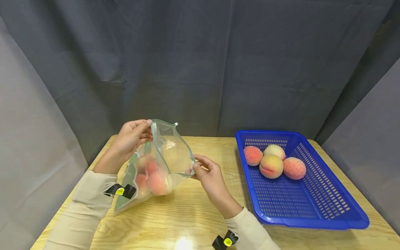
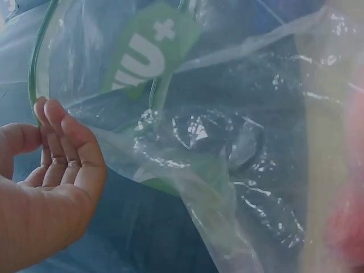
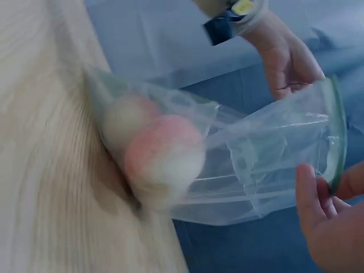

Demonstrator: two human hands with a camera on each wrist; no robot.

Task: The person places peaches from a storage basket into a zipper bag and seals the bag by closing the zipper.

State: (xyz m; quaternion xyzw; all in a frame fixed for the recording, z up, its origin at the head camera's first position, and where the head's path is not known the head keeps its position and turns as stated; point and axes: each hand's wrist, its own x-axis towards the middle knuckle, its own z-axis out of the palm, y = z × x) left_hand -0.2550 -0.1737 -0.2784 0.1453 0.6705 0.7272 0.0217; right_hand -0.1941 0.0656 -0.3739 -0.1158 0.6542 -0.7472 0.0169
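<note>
- Landmark: blue basket (image 1: 312, 222), on the tabletop; four peaches (image 1: 271, 166) lie grouped toward its far left part.
- Clear bag (image 1: 175, 152) stands left of the basket, apart from it, mouth spread wide, base on the wood. Peaches inside (image 1: 157, 180) sit low; cloudy film makes their number hard to tell.
- Left hand (image 1: 131, 140), on the bag's side away from the basket: thumb and fingertips pinch the green rim (image 2: 35, 68).
- Right hand (image 1: 212, 178), between bag and basket: thumb and forefinger pinch the rim's near corner, other fingers loosely bent.
- Handling, by judgement: film thin, limp, probably slick and light; weight should gather in the base, so an unsupported wall would likely fold. Best hold is the firmer green rim, one pinch each side. Peaches look matt and light, likely easy to grip round the middle, perhaps prone to dents.
- Surface: pale wood-grain table (image 1: 200, 215) under basket and bag, light glaring off its near part.
- Room: dark curtain (image 1: 218, 69) behind the basket; paler panels on both sides.
</note>
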